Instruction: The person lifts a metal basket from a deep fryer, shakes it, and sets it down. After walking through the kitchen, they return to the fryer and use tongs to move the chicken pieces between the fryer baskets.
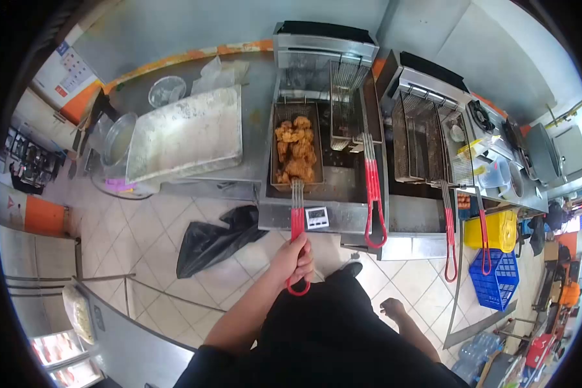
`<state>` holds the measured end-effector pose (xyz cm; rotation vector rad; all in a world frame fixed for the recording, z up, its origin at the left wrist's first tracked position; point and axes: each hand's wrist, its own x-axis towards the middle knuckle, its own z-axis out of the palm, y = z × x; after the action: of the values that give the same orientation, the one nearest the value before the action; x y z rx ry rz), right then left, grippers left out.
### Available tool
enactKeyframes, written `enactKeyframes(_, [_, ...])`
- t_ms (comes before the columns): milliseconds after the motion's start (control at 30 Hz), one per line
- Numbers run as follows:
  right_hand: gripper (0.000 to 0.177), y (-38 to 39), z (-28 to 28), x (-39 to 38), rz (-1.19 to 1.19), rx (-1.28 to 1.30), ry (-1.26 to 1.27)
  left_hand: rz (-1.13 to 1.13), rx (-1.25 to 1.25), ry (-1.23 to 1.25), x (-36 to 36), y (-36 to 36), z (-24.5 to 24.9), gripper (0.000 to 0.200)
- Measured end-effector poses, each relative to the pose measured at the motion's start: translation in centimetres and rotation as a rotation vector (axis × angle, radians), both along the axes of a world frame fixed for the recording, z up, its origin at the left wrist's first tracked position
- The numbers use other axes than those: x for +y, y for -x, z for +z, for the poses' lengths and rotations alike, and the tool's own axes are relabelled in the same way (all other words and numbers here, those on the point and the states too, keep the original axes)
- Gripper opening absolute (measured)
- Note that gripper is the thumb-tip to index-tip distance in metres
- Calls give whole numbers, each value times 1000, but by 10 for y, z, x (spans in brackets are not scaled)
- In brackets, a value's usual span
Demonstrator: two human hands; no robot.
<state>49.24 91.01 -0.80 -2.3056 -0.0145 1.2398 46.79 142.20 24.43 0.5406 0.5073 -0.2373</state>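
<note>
My left hand [293,258] is wrapped round the red handle [297,223] of a wire fry basket [318,149]. Browned pieces of fried chicken [297,152] fill that basket, which sits at the left side of the fryer [349,187]. A small white digital timer [317,218] is on the fryer's front edge, just right of the handle. Low by my right side hangs my right hand [392,308], its fingers loosely bent and apart, with nothing visible in it. A second fry basket [348,107] with a red handle is raised at the fryer's right, holding no food I can see.
Left of the fryer, a flour-dusted tray [187,132] lies on the metal counter [255,139]. Another fryer with two baskets [420,139] stands right. A black bag [216,239] lies on the tiled floor. A yellow bin [498,231] and blue crate [495,278] stand at right.
</note>
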Motion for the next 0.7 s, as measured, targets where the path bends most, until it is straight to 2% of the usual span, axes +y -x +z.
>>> enactKeyframes(33, [16, 9, -26, -21, 245, -154, 17, -22, -7, 49, 2, 6, -1, 37])
enactKeyframes(100, [17, 10, 37, 29, -475, 75, -33, -40, 52, 5, 14, -2, 0, 37])
enactKeyframes(167, [17, 6, 49, 42, -468, 118, -26, -53, -2, -8, 31, -22, -7, 36])
enactKeyframes(233, [17, 5, 49, 43, -317, 98, 18, -40, -5, -38, 38, -41, -11, 36])
enactKeyframes(433, [16, 18, 71, 50, -505, 86, -46, -70, -93, 51, 63, -83, -16, 33])
enactKeyframes(533, [22, 36, 70, 43, -555, 145, 16, -68, -115, 7, 72, -98, -17, 32])
enactKeyframes(567, [21, 47, 54, 27, -615, 171, -30, -58, -119, -22, 74, -102, -20, 31])
enactKeyframes(633, [19, 66, 47, -1, 104, -159, -73, -50, -117, -22, 77, -107, -38, 31])
enactKeyframes(700, [18, 83, 26, -27, 76, -82, -50, -24, -75, -7, 78, -110, -53, 32])
